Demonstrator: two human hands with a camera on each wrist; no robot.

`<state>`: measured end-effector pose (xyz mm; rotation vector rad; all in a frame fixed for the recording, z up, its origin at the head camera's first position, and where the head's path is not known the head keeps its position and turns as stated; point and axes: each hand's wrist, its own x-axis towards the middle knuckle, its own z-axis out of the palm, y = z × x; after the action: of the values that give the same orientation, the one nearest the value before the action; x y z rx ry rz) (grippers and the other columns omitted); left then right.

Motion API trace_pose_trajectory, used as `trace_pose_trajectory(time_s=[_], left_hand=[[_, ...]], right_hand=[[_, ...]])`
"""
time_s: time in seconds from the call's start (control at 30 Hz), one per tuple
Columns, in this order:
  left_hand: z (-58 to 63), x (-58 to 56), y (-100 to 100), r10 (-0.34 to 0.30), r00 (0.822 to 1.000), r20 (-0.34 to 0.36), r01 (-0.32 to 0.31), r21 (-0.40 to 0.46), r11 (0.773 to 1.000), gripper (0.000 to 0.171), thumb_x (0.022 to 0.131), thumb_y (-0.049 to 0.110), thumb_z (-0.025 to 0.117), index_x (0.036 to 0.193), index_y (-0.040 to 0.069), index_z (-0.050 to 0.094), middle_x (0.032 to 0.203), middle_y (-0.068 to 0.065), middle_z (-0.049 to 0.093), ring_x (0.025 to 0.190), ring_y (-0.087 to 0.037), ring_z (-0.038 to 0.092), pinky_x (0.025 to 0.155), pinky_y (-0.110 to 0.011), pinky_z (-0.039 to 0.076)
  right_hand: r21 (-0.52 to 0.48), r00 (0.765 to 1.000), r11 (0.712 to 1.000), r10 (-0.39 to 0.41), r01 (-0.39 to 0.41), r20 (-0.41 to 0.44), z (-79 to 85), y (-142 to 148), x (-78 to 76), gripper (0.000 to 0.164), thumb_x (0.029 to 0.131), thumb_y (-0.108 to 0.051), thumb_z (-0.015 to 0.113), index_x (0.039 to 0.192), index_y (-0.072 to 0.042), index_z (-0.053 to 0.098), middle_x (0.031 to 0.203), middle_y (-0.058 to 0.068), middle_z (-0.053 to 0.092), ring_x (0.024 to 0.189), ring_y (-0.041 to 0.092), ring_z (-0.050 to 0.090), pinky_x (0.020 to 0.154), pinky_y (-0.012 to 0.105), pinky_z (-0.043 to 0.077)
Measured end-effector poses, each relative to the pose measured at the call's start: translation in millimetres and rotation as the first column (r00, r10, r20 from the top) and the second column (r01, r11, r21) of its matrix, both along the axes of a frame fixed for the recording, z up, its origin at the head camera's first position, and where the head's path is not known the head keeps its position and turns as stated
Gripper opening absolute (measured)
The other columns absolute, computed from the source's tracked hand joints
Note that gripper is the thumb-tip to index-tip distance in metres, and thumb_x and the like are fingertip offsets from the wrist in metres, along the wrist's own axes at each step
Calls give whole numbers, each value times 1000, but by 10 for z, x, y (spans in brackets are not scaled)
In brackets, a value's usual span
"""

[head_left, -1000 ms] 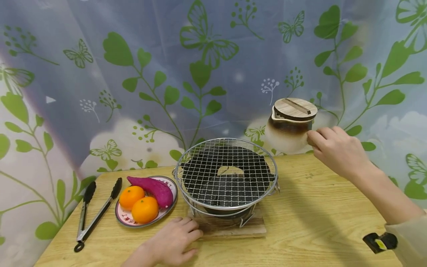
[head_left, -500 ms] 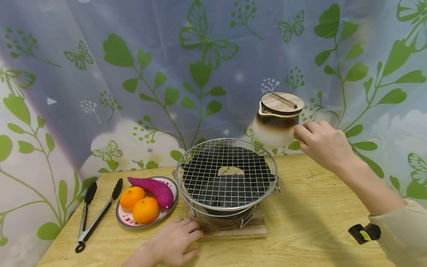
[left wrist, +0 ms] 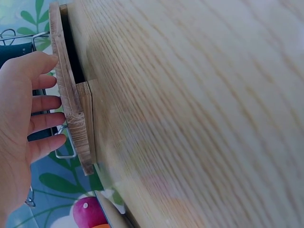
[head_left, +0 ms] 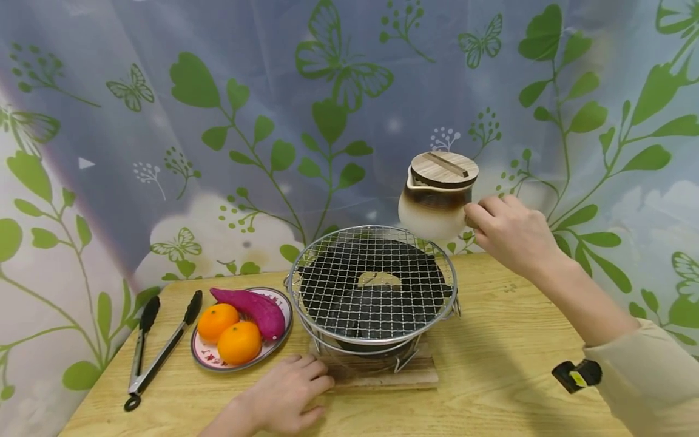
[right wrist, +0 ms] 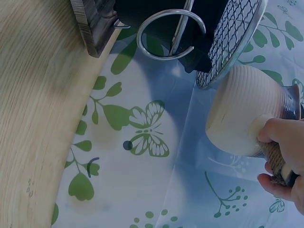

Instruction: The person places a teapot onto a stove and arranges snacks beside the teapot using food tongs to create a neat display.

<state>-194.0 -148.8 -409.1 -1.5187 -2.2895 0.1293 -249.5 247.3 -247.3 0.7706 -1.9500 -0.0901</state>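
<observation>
A ceramic teapot (head_left: 435,209), brown at the neck and cream below, hangs in the air at the back right of the round wire grill rack (head_left: 371,282). Its wooden lid (head_left: 445,169) is on, and the pot stands nearly upright. My right hand (head_left: 510,233) grips its side handle, whose twine wrapping (right wrist: 271,156) shows in the right wrist view. My left hand (head_left: 286,391) rests by the front left edge of the wooden board (head_left: 382,379) under the stove. In the left wrist view its fingers (left wrist: 47,121) reach out loosely to the board's edge.
Left of the stove, a patterned plate (head_left: 207,362) holds two oranges (head_left: 239,343) and a purple sweet potato (head_left: 253,309). Metal tongs (head_left: 158,358) with black tips lie spread at the far left. A leaf-printed curtain (head_left: 382,121) hangs behind the table (head_left: 491,388).
My right hand has carried the teapot leftward and slightly up, closer to the grill rack's back right rim. The left hand has stayed by the board.
</observation>
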Motion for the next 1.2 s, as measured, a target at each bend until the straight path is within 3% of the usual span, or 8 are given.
trace_pose_trajectory(time_s=[0.77,1.2], left_hand=[[15,-3,0,-24,1000,-18,24,-14,1000,31,81,42,63,102,20,61,93,4,55,88,-15,52,70,-29,44],[19,0,-4,-22,1000,-6,21,-13,1000,30,81,41,63,103,20,60,94,4,55,89,-16,53,72,-30,45]], right_hand=[[46,991,997,62,-67,118,28,-240,-112,18,75,-5,65,92,-7,59,83,11,61,71,33,56,42,41,46],[60,982,993,90,-102,167,21,-386,-168,22,73,-4,62,95,-7,60,85,10,61,70,31,56,39,35,42]])
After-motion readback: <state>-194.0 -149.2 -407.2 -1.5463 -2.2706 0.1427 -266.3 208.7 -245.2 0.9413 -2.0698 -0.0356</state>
